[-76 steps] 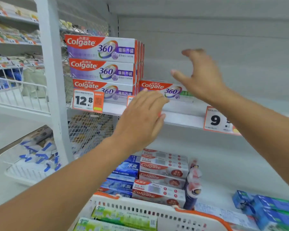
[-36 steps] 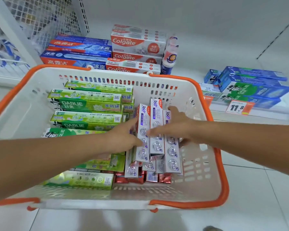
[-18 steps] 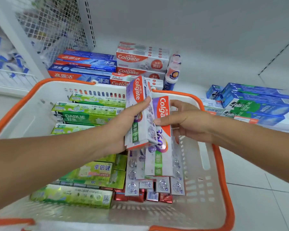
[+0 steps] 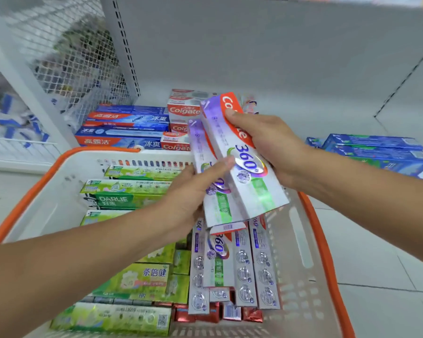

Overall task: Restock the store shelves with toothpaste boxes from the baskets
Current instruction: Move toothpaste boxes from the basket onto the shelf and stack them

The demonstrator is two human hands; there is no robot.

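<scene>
A white basket with an orange rim (image 4: 327,252) stands in front of me. It holds green Darlie toothpaste boxes (image 4: 125,198) on the left and several silver-purple Colgate 360 boxes (image 4: 244,267) on the right. Above the basket, my right hand (image 4: 271,145) grips a Colgate 360 box (image 4: 249,176) near its red end. My left hand (image 4: 193,191) holds a second Colgate 360 box (image 4: 200,147), tucked partly under the first, with its thumb on top. Both boxes are tilted, their red ends pointing toward the shelf.
The bottom shelf (image 4: 291,118) behind the basket carries blue toothpaste boxes (image 4: 122,128) and white-red Colgate boxes (image 4: 181,111) at the left, and blue-green boxes (image 4: 376,150) at the right. A wire mesh divider (image 4: 78,59) stands at the left. Tiled floor (image 4: 376,276) lies to the right.
Earlier my hands were up at the upper shelf, then went down into the basket. Each picked up a Colgate 360 box, and both boxes now sit higher and are brought together.
</scene>
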